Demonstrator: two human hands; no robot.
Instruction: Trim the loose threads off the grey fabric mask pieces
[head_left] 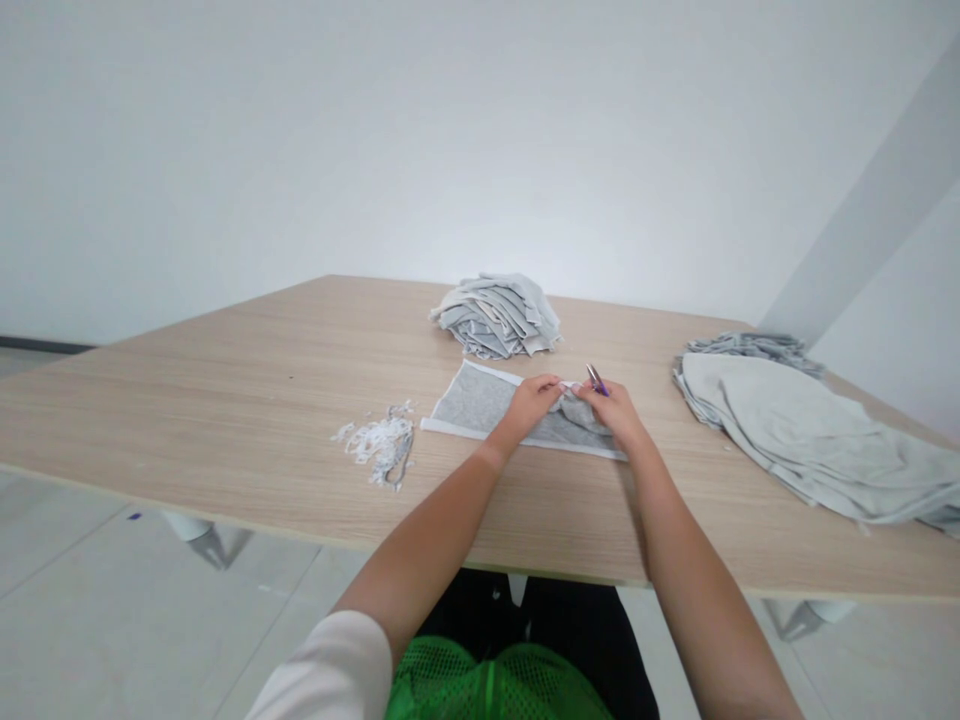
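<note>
A grey piece of fabric (480, 397) with white edges lies on the wooden table in front of me. My left hand (534, 400) pinches its far edge near the middle. Close beside it, my right hand (611, 405) grips the same edge, and the cloth bunches up below the fingers. A small pair of thread snips (597, 379) with a purple part sticks up out of my right hand, its metal tips pointing away from me. How the snips sit in the palm is hidden.
Behind the fabric stands a stack of folded grey cloth pieces (499, 315). Left of it lies a small heap of white and grey thread scraps (381, 442). A large pile of light grey cloth (810, 430) covers the table's right side. The table (225, 400) meets a white wall.
</note>
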